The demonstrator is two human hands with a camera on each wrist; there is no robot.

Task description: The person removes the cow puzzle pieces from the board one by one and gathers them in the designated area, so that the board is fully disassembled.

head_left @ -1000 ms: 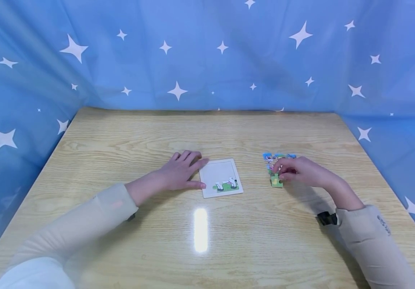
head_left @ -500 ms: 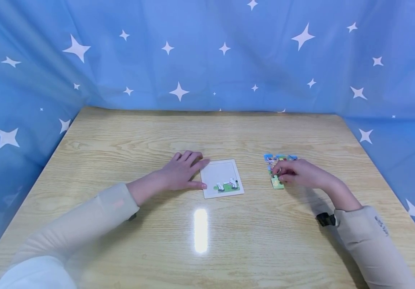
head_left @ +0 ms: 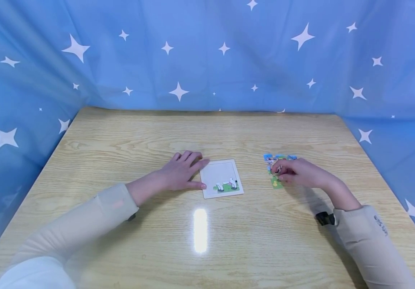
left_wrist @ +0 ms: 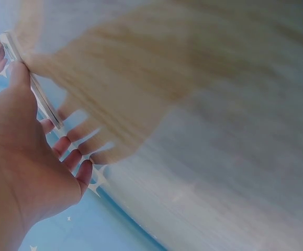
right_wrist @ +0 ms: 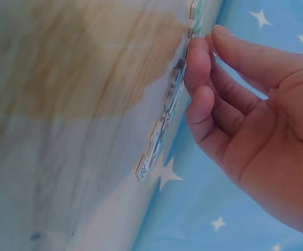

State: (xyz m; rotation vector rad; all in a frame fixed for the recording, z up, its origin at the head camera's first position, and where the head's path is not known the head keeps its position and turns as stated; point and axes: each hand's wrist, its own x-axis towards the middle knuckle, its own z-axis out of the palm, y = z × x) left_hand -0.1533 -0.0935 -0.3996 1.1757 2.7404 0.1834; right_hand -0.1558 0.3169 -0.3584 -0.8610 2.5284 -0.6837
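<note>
A square white puzzle tray (head_left: 217,172) lies flat on the table, with joined pieces (head_left: 227,186) showing white legs on green along its lower right. My left hand (head_left: 182,170) rests at the tray's left edge, thumb and forefinger touching it, fingers spread. In the left wrist view the tray (left_wrist: 45,102) appears edge-on. My right hand (head_left: 302,172) is over the loose pieces, pinching a small patterned puzzle piece (head_left: 279,169) between thumb and fingers. A green piece with a yellow shape (head_left: 275,182) lies just below. The right wrist view hides the pinched piece behind the fingers.
Several loose puzzle pieces (head_left: 268,157), blue and multicoloured, lie flat beyond and partly under my right hand; the right wrist view shows the row of pieces (right_wrist: 156,141) edge-on. A wooden table (head_left: 149,249) carries everything. A blue star-patterned cloth (head_left: 207,52) hangs around it.
A small patterned piece now shows between my right thumb and fingers, where earlier none was visible. The green piece has shifted its tilt slightly. My left hand and the tray stay put.
</note>
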